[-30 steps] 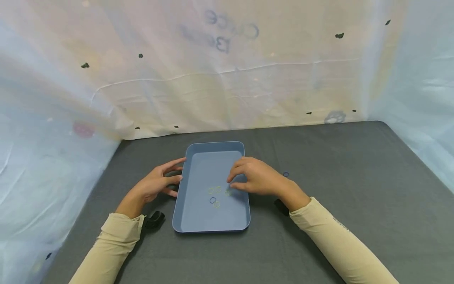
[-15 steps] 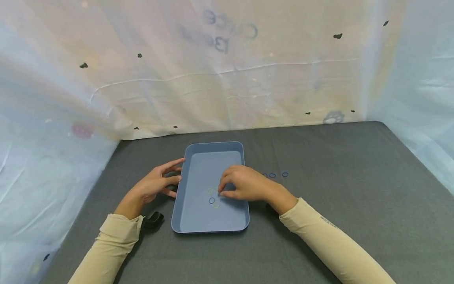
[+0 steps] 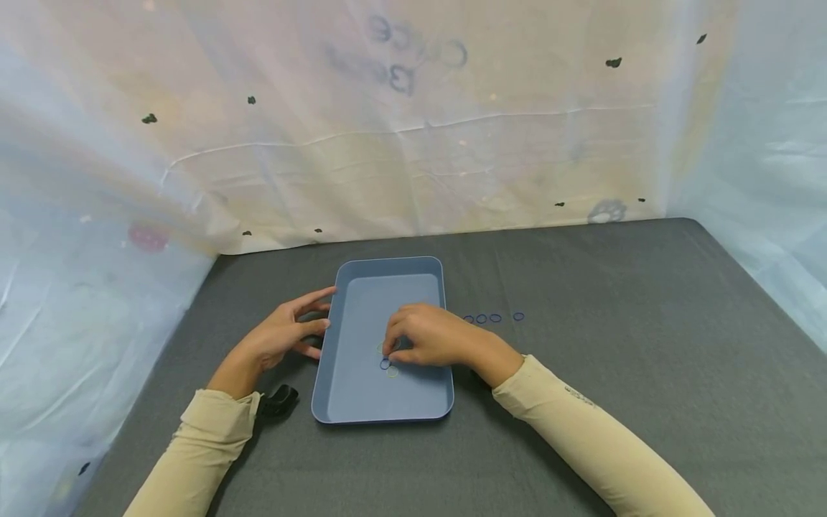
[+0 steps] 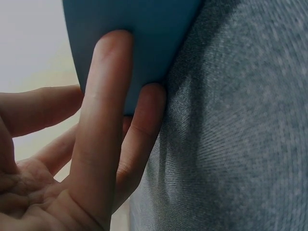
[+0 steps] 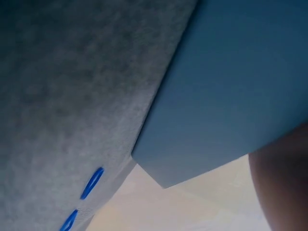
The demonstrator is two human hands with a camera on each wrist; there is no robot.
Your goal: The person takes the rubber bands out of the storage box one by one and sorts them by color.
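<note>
A blue-grey rectangular tray [image 3: 381, 403] lies on the table, holding a thin blue ring [image 3: 385, 365] and a few pale yellow rings [image 3: 393, 373]. My left hand [image 3: 281, 334] has its fingers spread along the tray's left side; in the left wrist view the fingertips [image 4: 114, 41] press against the outer wall. Over the tray, my right hand [image 3: 429, 335] points down with curled fingers, its thumb and index fingertips right at the blue ring's upper edge. I cannot tell whether they pinch it. The hand partly covers the yellow rings behind it.
Several blue rings [image 3: 495, 318] lie in a row on the dark grey cloth [image 3: 594, 323] right of the tray; two show in the right wrist view. A black wrist strap piece [image 3: 281, 401] sits by the left cuff. Pale sheeting [image 3: 413, 165] hangs behind the table.
My right hand has moved left and down across the tray to the blue ring, uncovering blue rings on the cloth. My left hand stays at the tray's side.
</note>
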